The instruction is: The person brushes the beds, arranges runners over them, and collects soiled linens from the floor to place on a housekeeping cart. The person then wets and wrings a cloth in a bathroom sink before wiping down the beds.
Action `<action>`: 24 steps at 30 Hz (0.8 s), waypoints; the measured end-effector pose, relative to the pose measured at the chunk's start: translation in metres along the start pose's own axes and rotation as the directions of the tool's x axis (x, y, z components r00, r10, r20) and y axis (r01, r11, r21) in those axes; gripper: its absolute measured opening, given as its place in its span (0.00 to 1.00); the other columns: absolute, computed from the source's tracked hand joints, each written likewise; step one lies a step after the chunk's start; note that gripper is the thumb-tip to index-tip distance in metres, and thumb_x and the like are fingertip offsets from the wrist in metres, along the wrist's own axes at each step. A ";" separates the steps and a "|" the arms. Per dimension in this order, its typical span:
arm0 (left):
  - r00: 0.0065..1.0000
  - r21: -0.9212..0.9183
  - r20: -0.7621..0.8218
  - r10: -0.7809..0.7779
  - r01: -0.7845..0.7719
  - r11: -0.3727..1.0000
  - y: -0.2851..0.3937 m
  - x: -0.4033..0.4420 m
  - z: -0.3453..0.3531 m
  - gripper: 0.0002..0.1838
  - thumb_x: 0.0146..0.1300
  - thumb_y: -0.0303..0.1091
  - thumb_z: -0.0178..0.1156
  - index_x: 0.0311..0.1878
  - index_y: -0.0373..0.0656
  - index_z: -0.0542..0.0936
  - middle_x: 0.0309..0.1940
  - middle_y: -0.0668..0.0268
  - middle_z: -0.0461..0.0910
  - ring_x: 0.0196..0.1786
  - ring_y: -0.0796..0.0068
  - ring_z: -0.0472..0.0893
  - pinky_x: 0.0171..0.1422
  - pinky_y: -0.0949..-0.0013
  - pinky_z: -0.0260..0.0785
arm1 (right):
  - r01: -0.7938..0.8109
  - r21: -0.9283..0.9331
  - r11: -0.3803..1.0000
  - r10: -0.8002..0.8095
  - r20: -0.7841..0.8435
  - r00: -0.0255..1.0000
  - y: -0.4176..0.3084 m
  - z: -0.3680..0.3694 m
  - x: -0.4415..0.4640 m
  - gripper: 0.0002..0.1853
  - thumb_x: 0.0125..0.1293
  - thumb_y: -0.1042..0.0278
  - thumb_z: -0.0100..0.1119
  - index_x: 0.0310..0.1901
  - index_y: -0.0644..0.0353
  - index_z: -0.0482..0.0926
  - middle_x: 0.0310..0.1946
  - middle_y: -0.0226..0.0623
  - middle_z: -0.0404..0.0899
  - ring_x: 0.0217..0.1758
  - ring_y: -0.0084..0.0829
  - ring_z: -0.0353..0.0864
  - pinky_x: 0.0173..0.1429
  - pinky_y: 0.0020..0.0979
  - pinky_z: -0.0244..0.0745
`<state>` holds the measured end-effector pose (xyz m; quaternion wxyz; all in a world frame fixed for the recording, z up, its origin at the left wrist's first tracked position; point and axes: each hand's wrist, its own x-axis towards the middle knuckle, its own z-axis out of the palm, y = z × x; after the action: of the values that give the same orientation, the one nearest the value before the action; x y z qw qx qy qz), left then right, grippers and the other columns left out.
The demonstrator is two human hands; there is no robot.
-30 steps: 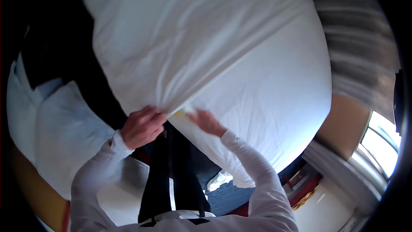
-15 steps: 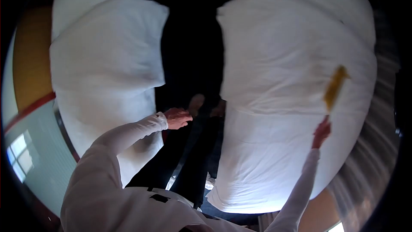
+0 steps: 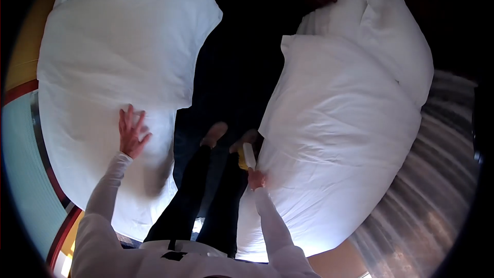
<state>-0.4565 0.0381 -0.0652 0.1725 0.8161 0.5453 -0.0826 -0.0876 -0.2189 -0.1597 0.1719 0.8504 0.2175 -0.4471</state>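
My left hand is spread flat, fingers apart, over the white sheet of the left bed. It appears to rest on the cloth. In my right hand is a brush with a white back and yellow bristles. The fingers are closed round its handle, so most of the handle is hidden. The brush hangs above the dark gap, close to the inner edge of the right bed. Small wrinkles run across the white cover there.
My legs and feet stand in the narrow dark aisle between the two beds. A striped grey curtain hangs along the right side. Left of the beds is a pale panel with a red edge.
My right hand has brought the brush from over the right bed back left to the aisle. My left hand has moved left from the aisle onto the left bed, its fingers now spread.
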 end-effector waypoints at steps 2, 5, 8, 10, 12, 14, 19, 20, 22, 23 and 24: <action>0.999 0.051 -0.033 -0.003 0.005 0.999 -0.003 -0.004 0.023 0.38 0.51 0.57 0.57 0.65 0.56 0.59 0.70 0.56 0.38 0.69 0.38 0.34 0.66 0.37 0.33 | 0.170 0.096 0.981 -0.169 -0.024 0.985 -0.024 -0.017 -0.017 0.24 0.61 0.44 0.47 0.42 0.59 0.77 0.38 0.55 0.76 0.45 0.50 0.75 0.44 0.47 0.71; 0.953 0.092 -0.302 -0.013 0.043 0.995 0.003 -0.005 0.040 0.39 0.53 0.61 0.53 0.66 0.59 0.57 0.70 0.56 0.38 0.70 0.41 0.34 0.66 0.37 0.29 | 0.613 0.164 0.773 -0.471 -0.500 0.727 -0.082 -0.114 -0.053 0.09 0.63 0.62 0.51 0.37 0.59 0.72 0.16 0.48 0.74 0.19 0.50 0.75 0.19 0.41 0.66; 0.941 0.094 -0.339 -0.001 0.035 0.995 0.004 -0.002 0.045 0.38 0.53 0.61 0.54 0.66 0.60 0.57 0.70 0.56 0.40 0.70 0.42 0.34 0.67 0.37 0.29 | 0.758 -0.077 0.647 -0.302 -0.940 0.162 -0.128 -0.166 -0.007 0.13 0.66 0.69 0.47 0.43 0.73 0.68 0.20 0.50 0.72 0.16 0.45 0.71 0.22 0.38 0.64; 0.931 0.061 -0.366 -0.009 0.033 0.998 0.000 0.002 0.048 0.35 0.53 0.62 0.52 0.64 0.61 0.62 0.70 0.60 0.42 0.70 0.42 0.35 0.66 0.36 0.30 | 0.541 0.218 0.812 -0.108 -0.855 0.508 -0.140 -0.171 0.040 0.13 0.65 0.64 0.50 0.36 0.69 0.72 0.24 0.53 0.74 0.26 0.42 0.76 0.28 0.37 0.69; 0.931 0.031 -0.365 -0.017 0.030 0.999 0.000 -0.002 0.052 0.35 0.51 0.60 0.55 0.63 0.63 0.63 0.70 0.60 0.42 0.70 0.43 0.35 0.66 0.36 0.29 | 0.260 0.150 0.954 -0.094 -0.674 0.733 -0.108 -0.108 0.123 0.14 0.61 0.60 0.53 0.32 0.65 0.72 0.22 0.50 0.74 0.29 0.41 0.76 0.32 0.38 0.71; 0.933 -0.002 -0.359 -0.029 0.030 1.000 -0.003 -0.001 0.052 0.35 0.49 0.58 0.58 0.62 0.65 0.64 0.70 0.61 0.42 0.70 0.43 0.34 0.66 0.36 0.29 | 0.265 -0.168 0.950 -0.299 -0.233 0.925 -0.068 -0.013 0.146 0.16 0.59 0.56 0.53 0.27 0.63 0.73 0.20 0.45 0.74 0.24 0.35 0.77 0.29 0.36 0.74; 0.924 0.002 -0.382 -0.021 0.024 1.000 -0.007 -0.002 0.062 0.37 0.46 0.57 0.60 0.63 0.69 0.63 0.71 0.64 0.39 0.70 0.43 0.32 0.67 0.39 0.29 | 0.009 0.441 0.898 -0.160 0.308 0.938 -0.050 0.060 -0.036 0.20 0.62 0.51 0.45 0.33 0.64 0.72 0.16 0.43 0.73 0.15 0.38 0.76 0.17 0.37 0.73; 0.923 0.016 -0.383 -0.018 0.027 1.000 -0.007 -0.003 0.062 0.37 0.47 0.57 0.60 0.63 0.69 0.62 0.71 0.64 0.38 0.70 0.44 0.32 0.67 0.39 0.29 | 0.139 0.430 0.892 -0.221 0.146 0.964 -0.040 0.052 -0.061 0.19 0.63 0.52 0.45 0.33 0.63 0.71 0.16 0.45 0.73 0.15 0.40 0.76 0.19 0.39 0.72; 0.916 0.025 -0.401 -0.013 0.025 0.999 -0.008 -0.003 0.062 0.37 0.47 0.57 0.59 0.64 0.71 0.61 0.71 0.65 0.38 0.70 0.43 0.33 0.67 0.38 0.29 | 0.413 0.394 0.821 -0.331 -0.260 0.907 -0.017 0.028 -0.092 0.15 0.65 0.55 0.46 0.38 0.61 0.69 0.16 0.41 0.69 0.15 0.34 0.69 0.18 0.35 0.64; 0.907 0.047 -0.421 -0.003 0.025 0.999 -0.011 -0.002 0.065 0.37 0.48 0.57 0.59 0.64 0.72 0.60 0.71 0.66 0.38 0.70 0.42 0.33 0.67 0.38 0.29 | 0.542 0.327 0.774 -0.356 -0.483 0.800 -0.001 0.016 -0.100 0.13 0.67 0.58 0.46 0.42 0.61 0.69 0.14 0.34 0.64 0.14 0.25 0.63 0.15 0.30 0.57; 0.902 0.068 -0.432 0.005 0.027 0.997 -0.012 -0.003 0.069 0.37 0.48 0.57 0.59 0.64 0.73 0.59 0.71 0.66 0.38 0.70 0.41 0.34 0.67 0.38 0.29 | 0.694 0.176 0.698 -0.439 -0.661 0.609 -0.001 -0.016 -0.115 0.10 0.67 0.65 0.47 0.43 0.63 0.68 0.13 0.35 0.62 0.13 0.25 0.58 0.15 0.31 0.53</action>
<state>-0.4649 0.0145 -0.1304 0.0172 0.8168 0.5711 0.0798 -0.1348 -0.2352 -0.0549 -0.2418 0.8409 0.4223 -0.2366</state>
